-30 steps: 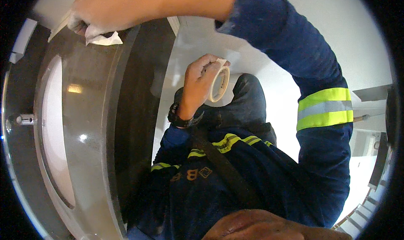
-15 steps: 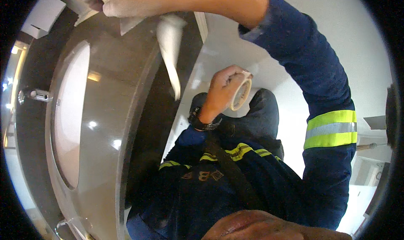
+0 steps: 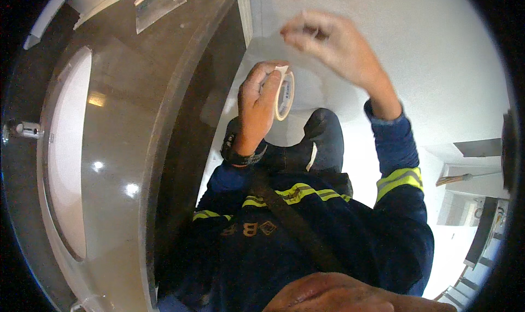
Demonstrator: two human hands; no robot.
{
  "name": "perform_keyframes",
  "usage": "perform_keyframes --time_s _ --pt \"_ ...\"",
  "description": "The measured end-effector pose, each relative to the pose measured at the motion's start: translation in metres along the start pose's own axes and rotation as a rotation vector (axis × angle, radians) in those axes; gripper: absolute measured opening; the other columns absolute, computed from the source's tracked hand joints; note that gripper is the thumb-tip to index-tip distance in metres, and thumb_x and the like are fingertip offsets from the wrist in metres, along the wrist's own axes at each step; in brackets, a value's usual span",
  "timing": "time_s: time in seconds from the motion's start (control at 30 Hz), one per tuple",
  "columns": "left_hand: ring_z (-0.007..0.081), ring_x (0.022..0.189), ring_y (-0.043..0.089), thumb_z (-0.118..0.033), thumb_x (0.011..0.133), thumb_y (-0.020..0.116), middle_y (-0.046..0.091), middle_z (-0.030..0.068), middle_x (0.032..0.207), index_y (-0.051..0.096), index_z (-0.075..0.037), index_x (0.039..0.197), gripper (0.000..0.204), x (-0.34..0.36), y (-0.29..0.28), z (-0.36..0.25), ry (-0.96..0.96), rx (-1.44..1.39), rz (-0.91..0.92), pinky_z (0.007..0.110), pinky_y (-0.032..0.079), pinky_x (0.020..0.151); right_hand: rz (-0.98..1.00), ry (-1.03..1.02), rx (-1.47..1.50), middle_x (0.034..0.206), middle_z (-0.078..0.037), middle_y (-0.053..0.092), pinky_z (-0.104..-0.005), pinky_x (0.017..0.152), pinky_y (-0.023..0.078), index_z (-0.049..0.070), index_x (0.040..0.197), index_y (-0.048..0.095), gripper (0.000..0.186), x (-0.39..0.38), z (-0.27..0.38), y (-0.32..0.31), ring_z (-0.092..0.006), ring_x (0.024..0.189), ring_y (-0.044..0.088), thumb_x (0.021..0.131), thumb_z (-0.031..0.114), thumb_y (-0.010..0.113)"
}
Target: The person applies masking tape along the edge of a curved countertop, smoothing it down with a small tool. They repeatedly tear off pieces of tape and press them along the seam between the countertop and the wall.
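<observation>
Left hand (image 3: 257, 107) has its grip closed around one roll of masking tape (image 3: 284, 95), held up beside the brown bench (image 3: 136, 148). Right hand (image 3: 333, 44) is raised, fingers loosely pinched; contents cannot be told. Advice: steady the roll, draw tape straight. Count: one roll, one basin (image 3: 65, 148), one tap (image 3: 24, 129).

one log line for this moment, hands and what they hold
left hand: grips tape roll | right hand: raised, blurred | beside: brown countertop
</observation>
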State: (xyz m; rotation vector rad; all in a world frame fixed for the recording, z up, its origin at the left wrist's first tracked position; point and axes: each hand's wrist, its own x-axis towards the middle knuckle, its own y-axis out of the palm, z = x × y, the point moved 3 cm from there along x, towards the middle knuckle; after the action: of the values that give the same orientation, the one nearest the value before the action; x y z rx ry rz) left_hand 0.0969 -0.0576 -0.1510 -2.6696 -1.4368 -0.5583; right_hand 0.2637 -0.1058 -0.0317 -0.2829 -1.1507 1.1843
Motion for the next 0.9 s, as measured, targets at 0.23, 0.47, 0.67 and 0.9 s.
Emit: perform_keyframes --time_s 0.23,0.47,0.67,0.9 --pt "0.0265 0.104 0.068 -0.01 0.104 0.057 0.072 0.015 0.113 0.069 0.002 0.112 0.019 0.009 -0.008 0.004 0.12 0.156 -0.058 0.037 0.051 0.094 -0.007 0.117 0.141 0.095 -0.01 0.073 -0.0347 0.073 0.06 0.004 0.103 0.077 0.014 -0.034 -0.013 0.052 -0.0214 0.085 0.072 0.094 0.014 0.077" --pt "0.0307 0.119 0.063 -0.008 0.099 0.064 0.069 0.0169 0.121 0.069 0.001 0.117 0.021 0.017 -0.01 0.006 0.193 0.381 -0.105 0.041 0.051 0.101 -0.114 -0.086 -0.066 0.091 -0.015 0.062 -0.0453 0.071 0.054 0.003 0.101 0.063 0.017 -0.026 -0.015 0.061 -0.0373 0.081 0.065 0.094 0.017 0.07" --pt "0.0246 0.116 0.064 0.001 0.097 0.064 0.059 0.0217 0.14 0.032 -0.001 0.16 0.07 0.006 0.006 0.013 0.022 -0.081 -0.103 0.036 0.052 0.1 -0.116 -0.059 -0.079 0.091 -0.012 0.066 -0.0365 0.073 0.056 0.003 0.1 0.065 0.011 -0.005 -0.014 0.048 -0.0271 0.08 0.07 0.098 0.013 0.07" --pt "0.0193 0.088 0.067 -0.001 0.103 0.056 0.071 0.0162 0.115 0.051 -0.001 0.151 0.048 -0.016 -0.006 0.011 0.251 0.278 0.081 0.035 0.055 0.083 -0.138 -0.136 -0.246 0.093 -0.011 0.073 -0.0353 0.074 0.059 0.006 0.102 0.068 0.011 0.016 -0.018 0.029 -0.0241 0.078 0.072 0.1 0.016 0.069"
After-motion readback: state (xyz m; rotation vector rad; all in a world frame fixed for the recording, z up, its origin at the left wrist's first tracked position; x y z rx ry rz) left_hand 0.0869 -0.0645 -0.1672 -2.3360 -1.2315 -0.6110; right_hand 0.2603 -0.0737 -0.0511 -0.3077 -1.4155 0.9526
